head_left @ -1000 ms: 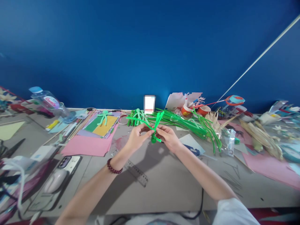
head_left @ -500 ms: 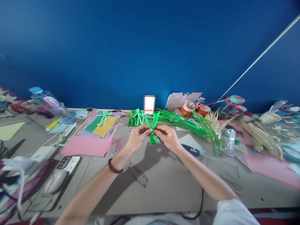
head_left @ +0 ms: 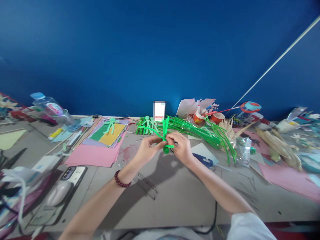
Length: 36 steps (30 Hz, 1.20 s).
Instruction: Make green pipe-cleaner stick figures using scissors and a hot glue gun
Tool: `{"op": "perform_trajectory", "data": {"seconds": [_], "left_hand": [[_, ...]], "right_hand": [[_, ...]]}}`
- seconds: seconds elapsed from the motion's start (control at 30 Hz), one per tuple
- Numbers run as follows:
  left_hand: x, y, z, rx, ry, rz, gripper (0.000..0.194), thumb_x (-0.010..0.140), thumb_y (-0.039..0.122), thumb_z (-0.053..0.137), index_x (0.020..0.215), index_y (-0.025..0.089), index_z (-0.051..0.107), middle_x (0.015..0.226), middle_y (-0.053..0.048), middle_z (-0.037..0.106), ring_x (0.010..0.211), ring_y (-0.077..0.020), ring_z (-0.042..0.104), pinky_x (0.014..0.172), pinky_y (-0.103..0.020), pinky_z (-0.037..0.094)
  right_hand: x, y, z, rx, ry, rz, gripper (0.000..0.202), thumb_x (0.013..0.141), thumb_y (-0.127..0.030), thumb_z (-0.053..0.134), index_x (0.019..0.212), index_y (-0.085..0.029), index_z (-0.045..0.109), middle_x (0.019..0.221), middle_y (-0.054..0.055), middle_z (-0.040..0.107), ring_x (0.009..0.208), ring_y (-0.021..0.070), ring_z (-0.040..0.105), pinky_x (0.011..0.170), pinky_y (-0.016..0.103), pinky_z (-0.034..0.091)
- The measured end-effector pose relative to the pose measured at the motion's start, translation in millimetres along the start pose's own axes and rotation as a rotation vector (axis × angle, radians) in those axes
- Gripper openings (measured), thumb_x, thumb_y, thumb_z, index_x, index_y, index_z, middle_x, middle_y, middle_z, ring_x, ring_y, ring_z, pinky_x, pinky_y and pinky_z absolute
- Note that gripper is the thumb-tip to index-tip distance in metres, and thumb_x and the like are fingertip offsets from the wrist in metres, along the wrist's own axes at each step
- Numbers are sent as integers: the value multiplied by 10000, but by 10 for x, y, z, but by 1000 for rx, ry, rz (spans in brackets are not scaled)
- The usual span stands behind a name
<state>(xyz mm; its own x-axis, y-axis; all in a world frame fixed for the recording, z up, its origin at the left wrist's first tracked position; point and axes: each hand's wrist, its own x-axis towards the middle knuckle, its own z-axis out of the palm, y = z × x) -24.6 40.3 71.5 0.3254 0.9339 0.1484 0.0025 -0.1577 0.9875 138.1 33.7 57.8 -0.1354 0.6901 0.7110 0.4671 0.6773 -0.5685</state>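
Note:
Between my hands, above the table, is a bright green pipe cleaner figure [head_left: 165, 128], its strands pointing up and a coiled ball at its lower end. My left hand [head_left: 149, 147] pinches its middle between thumb and finger. My right hand [head_left: 180, 146] is closed at the figure's right side, fingers by a short strand that sticks out to the right. Behind lie a bundle of long green pipe cleaners [head_left: 190, 128] and several finished-looking pale green figures [head_left: 147, 123]. Another light green figure [head_left: 110, 125] rests on coloured sheets.
A clear ruler [head_left: 147, 188] lies below my left hand. Pink paper [head_left: 92, 156], a phone [head_left: 75, 175] and a white mouse [head_left: 59, 193] are on the left, with a plastic bottle [head_left: 53, 108] behind. Right are a blue tool [head_left: 203, 160], paper cups [head_left: 198, 117] and dried husks [head_left: 277, 150].
The figure has shifted slightly right and its left strand now reaches out flatter to the left. My right fingers have curled in closer around the side strand.

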Motion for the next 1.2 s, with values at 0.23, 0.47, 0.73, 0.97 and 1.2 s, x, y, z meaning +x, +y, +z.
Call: {"op": "perform_trajectory", "data": {"seconds": [0.23,0.47,0.73,0.97,1.2], "left_hand": [[-7,24,4,97,-13,32,246,722,381,665,749,138,689,741,-62,664,725,-176,569,670,-280,423],[-18,4,17,49,-25,29,321,781,430,582,649,141,622,590,1,501,564,-114,414,522,-248,307],[-39,53,35,124,-49,60,260,808,349,554,708,139,670,654,-16,591,636,-132,477,610,-245,360],[-61,53,71,141,-24,86,262,812,342,543,718,142,682,655,-22,607,641,-140,493,626,-244,373],[-52,-10,69,115,-19,65,237,803,335,561,756,146,696,687,-27,629,662,-145,509,640,-243,378]], "right_hand": [[-15,21,6,-12,12,-10,118,876,-222,506,858,-200,621,819,51,626,742,153,583,669,286,493],[-6,39,-45,-106,-51,-84,149,898,-227,481,926,-203,625,868,75,630,852,186,590,775,332,497],[-21,-8,-59,-231,-82,-173,168,902,-204,478,997,-192,616,894,91,629,836,188,580,762,326,495],[-63,-41,-30,-274,-69,-175,192,907,-185,456,1040,-179,594,911,103,613,849,198,561,760,331,484],[-66,-33,-17,-261,-51,-119,195,905,-194,435,1004,-197,603,912,94,617,853,202,565,773,337,477]]}}
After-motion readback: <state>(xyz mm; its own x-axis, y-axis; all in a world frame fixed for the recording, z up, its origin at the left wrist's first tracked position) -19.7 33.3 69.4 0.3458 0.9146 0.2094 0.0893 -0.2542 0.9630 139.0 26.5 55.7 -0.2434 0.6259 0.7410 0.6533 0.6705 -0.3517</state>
